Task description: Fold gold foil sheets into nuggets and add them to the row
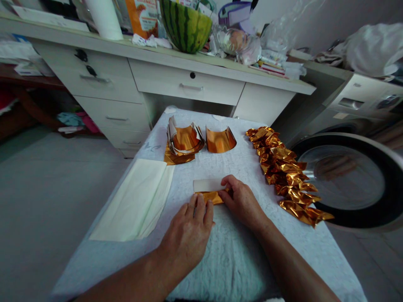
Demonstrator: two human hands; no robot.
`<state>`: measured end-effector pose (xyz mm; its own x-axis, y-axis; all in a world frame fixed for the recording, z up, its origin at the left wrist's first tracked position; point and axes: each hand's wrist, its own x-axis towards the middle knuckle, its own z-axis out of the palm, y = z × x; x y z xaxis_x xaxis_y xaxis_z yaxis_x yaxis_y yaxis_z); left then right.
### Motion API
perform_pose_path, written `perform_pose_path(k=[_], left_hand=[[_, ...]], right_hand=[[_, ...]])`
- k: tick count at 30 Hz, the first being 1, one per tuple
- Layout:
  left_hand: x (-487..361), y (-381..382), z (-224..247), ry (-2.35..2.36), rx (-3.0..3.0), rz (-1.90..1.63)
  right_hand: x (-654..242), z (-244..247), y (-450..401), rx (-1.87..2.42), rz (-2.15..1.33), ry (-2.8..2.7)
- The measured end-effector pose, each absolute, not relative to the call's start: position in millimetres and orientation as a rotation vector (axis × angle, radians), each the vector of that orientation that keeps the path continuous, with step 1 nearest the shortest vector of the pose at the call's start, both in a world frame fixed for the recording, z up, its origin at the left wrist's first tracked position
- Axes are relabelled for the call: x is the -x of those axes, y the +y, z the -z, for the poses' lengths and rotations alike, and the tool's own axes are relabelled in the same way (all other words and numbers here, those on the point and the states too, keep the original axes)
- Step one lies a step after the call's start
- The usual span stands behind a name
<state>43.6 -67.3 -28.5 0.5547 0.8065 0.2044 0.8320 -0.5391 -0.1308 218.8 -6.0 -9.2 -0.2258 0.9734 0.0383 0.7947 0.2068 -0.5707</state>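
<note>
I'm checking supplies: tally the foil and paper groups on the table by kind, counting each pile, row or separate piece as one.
Nested foil pile: 1
Separate curled foil: 1
Foil piece under left hand and right hand: 1
Row of crumpled foil pieces: 1
Pale paper stack: 1
Total: 5

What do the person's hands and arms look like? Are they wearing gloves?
No gloves! The left hand and right hand are bare. The left forearm and right forearm show no watch or bracelet. Any ring is too small to tell.
</note>
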Motion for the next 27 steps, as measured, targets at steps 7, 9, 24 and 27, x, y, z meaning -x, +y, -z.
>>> perform_pose_path(k=[7,9,24,27], left_hand=[[-43,-68,31,-1.372,2.583,0.165],[-44,-68,31,-1.363,2.580,0.161],[-44,-67,28,-1.317,2.565,0.143],[-43,-66,27,-1.327,2.565,0.153]], right_hand=[[-221,9,-5,1.716,-0.576,-2.099],[-224,10,-3,1.763,-0.545,-2.105],[-199,1,-22,1.335,-0.673,-2.163],[-196,9,-19,1.439,-0.681,-2.138]])
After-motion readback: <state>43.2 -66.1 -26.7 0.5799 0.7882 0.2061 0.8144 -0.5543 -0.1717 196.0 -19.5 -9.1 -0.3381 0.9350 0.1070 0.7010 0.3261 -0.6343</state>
